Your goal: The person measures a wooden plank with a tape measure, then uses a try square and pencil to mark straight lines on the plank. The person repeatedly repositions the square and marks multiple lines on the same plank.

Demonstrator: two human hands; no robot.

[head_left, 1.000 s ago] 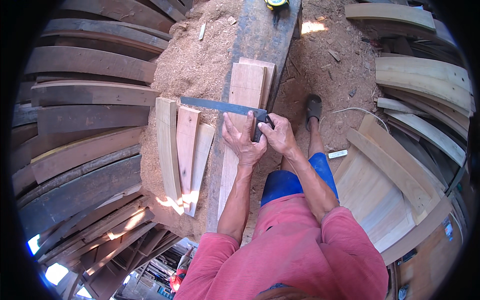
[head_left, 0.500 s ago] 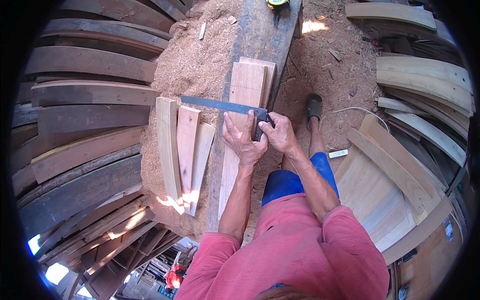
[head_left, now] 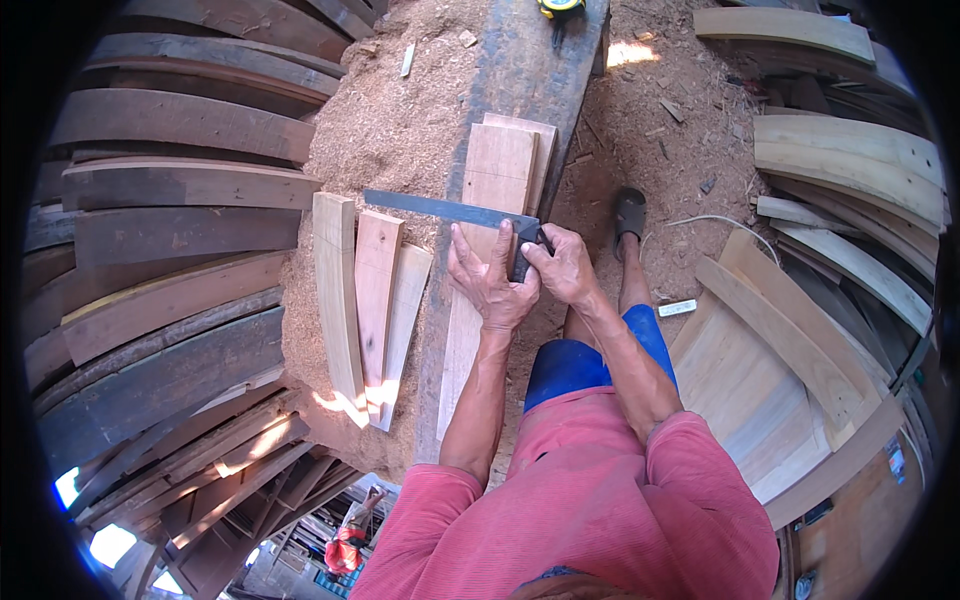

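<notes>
A try square (head_left: 440, 207) lies across a light wooden board (head_left: 497, 165), its long metal blade reaching left past the board's edge. My left hand (head_left: 492, 283) presses the square down, with fingers spread over the blade and board and the thumb at the dark stock. Beside it, my right hand (head_left: 565, 268) is pinched at the square's corner around a small dark thing, mostly hidden by the fingers. Under the first board sits a second board (head_left: 543, 160), showing along its right side. Both rest on a long worn bench (head_left: 515, 70).
Left of the bench, several cut boards (head_left: 335, 290) lean over sawdust (head_left: 385, 130). A yellow tape measure (head_left: 560, 10) sits at the bench's far end. Stacked planks (head_left: 180, 185) line the left; more planks (head_left: 840, 145) stand right, near a wooden panel assembly (head_left: 760, 400).
Both hands and the square hold almost the same place on the board. The whole view has shifted very slightly.
</notes>
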